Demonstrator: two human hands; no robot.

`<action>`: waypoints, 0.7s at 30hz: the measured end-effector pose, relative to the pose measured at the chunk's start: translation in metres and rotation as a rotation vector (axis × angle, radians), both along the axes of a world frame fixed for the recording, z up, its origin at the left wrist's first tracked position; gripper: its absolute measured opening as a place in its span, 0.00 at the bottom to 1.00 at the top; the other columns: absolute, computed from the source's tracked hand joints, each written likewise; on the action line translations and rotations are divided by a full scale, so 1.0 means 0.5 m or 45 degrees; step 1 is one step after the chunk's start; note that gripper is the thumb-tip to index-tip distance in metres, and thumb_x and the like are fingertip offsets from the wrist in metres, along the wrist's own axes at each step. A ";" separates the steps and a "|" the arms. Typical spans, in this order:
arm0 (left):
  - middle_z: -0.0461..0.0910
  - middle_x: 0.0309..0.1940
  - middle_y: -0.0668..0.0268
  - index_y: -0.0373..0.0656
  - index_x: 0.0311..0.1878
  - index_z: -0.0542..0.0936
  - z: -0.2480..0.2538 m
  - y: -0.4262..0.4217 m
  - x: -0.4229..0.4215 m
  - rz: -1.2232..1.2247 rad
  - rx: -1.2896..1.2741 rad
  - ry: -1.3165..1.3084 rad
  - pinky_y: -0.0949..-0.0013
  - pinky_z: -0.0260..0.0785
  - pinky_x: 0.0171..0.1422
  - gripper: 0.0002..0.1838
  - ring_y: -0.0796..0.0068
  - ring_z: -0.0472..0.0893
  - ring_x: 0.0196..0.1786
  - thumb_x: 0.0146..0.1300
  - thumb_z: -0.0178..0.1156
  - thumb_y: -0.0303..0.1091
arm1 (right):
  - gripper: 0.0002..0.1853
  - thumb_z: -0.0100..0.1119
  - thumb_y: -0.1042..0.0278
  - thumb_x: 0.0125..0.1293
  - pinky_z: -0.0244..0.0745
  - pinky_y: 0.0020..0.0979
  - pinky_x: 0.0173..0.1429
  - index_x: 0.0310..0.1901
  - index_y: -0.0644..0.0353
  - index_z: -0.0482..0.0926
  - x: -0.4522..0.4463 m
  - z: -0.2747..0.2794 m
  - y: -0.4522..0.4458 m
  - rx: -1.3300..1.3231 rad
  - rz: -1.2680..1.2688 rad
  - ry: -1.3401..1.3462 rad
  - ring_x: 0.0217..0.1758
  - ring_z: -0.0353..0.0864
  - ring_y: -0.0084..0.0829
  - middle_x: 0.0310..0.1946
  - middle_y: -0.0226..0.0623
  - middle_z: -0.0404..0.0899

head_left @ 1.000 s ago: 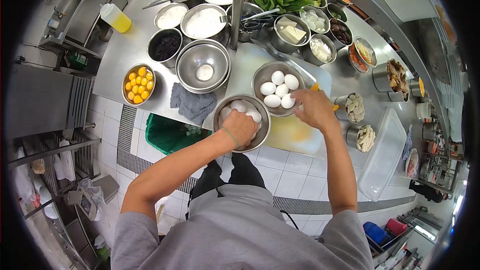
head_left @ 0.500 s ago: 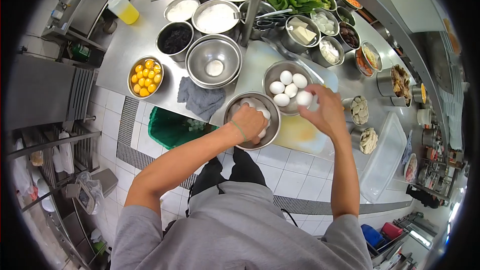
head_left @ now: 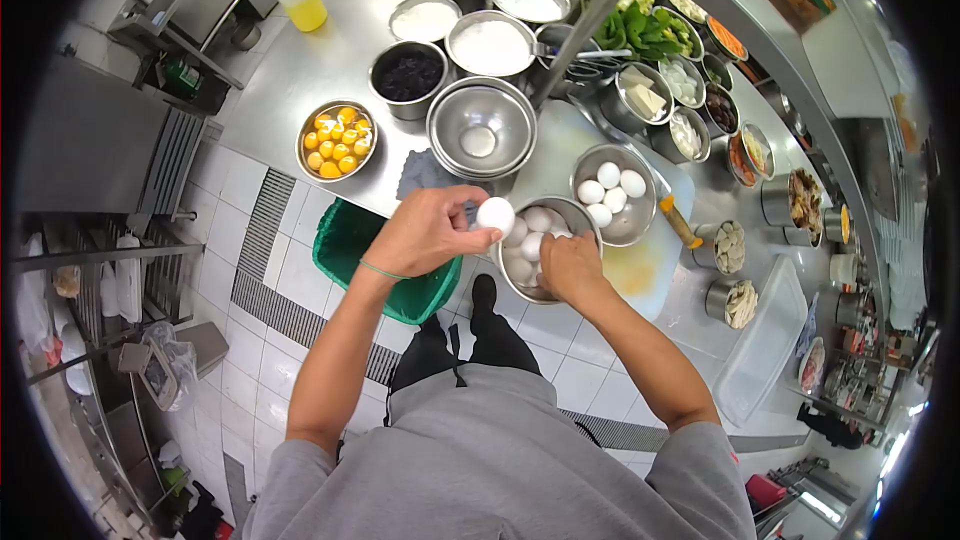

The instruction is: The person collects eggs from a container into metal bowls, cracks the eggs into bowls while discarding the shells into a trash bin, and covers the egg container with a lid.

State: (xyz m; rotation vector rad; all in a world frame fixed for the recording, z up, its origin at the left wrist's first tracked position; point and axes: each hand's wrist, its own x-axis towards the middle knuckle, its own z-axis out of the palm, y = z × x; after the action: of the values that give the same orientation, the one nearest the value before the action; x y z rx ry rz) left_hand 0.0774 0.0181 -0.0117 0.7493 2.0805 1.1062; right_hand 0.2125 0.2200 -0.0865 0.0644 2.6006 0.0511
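My left hand (head_left: 425,230) grips a white egg (head_left: 495,215) between thumb and fingers, just left of the rim of a steel bowl (head_left: 597,230) at the table's front edge. Inside that bowl lie several white eggs (head_left: 519,267). My right hand (head_left: 572,268) reaches down into the same bowl with its fingers curled among the eggs. Its fingertips are partly hidden, so what they hold does not show. Behind it, a second steel bowl (head_left: 641,220) contains several more white eggs (head_left: 607,176).
A bowl of yolks (head_left: 340,140) stands at the left, with nested empty bowls (head_left: 482,128) and a grey cloth (head_left: 420,172) nearby. A yellow-handled tool (head_left: 681,223) lies on the cutting board (head_left: 655,275). Below the table edge is a green-lined bin (head_left: 410,305).
My left hand has come up out of the near bowl with an egg. My right hand has moved from the second bowl into the near one. The view has shifted.
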 end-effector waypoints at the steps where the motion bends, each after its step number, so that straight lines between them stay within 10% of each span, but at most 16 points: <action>1: 0.74 0.16 0.71 0.32 0.52 0.80 -0.014 -0.002 0.004 0.089 0.085 -0.162 0.76 0.62 0.28 0.25 0.85 0.69 0.21 0.55 0.71 0.40 | 0.28 0.71 0.51 0.53 0.69 0.41 0.53 0.50 0.63 0.78 -0.004 -0.001 0.000 0.006 0.019 0.005 0.37 0.85 0.38 0.30 0.41 0.84; 8: 0.81 0.29 0.70 0.31 0.55 0.78 -0.083 0.048 0.037 0.370 0.372 -0.413 0.77 0.70 0.41 0.26 0.86 0.76 0.33 0.58 0.71 0.38 | 0.29 0.73 0.54 0.54 0.74 0.39 0.50 0.53 0.64 0.76 -0.002 0.126 -0.010 -0.074 -0.150 0.156 0.38 0.86 0.41 0.36 0.44 0.85; 10: 0.83 0.32 0.69 0.33 0.54 0.78 -0.094 0.068 0.043 0.377 0.422 -0.468 0.77 0.71 0.44 0.24 0.84 0.78 0.36 0.58 0.71 0.37 | 0.26 0.66 0.66 0.58 0.73 0.42 0.58 0.58 0.63 0.73 -0.009 0.197 -0.021 -0.896 -0.520 0.666 0.54 0.80 0.46 0.52 0.49 0.78; 13: 0.83 0.29 0.68 0.33 0.51 0.79 -0.079 0.095 0.058 0.384 0.513 -0.507 0.75 0.71 0.40 0.25 0.82 0.78 0.32 0.58 0.71 0.42 | 0.30 0.64 0.71 0.59 0.74 0.39 0.59 0.64 0.62 0.67 -0.036 0.154 -0.014 -1.145 -0.316 0.856 0.57 0.77 0.49 0.58 0.48 0.73; 21: 0.82 0.44 0.62 0.36 0.65 0.67 -0.052 0.098 0.043 0.549 0.775 -0.492 0.74 0.71 0.53 0.24 0.78 0.78 0.51 0.70 0.60 0.33 | 0.21 0.53 0.68 0.74 0.72 0.24 0.44 0.64 0.65 0.66 -0.226 0.105 0.109 -2.140 -1.129 1.470 0.41 0.75 0.21 0.45 0.36 0.76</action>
State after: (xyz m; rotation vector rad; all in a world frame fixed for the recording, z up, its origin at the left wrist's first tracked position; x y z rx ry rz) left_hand 0.0989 0.0670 -0.0377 0.3033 1.6103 1.9964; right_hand 0.0993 0.2742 -0.0338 0.7255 2.1979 -2.9715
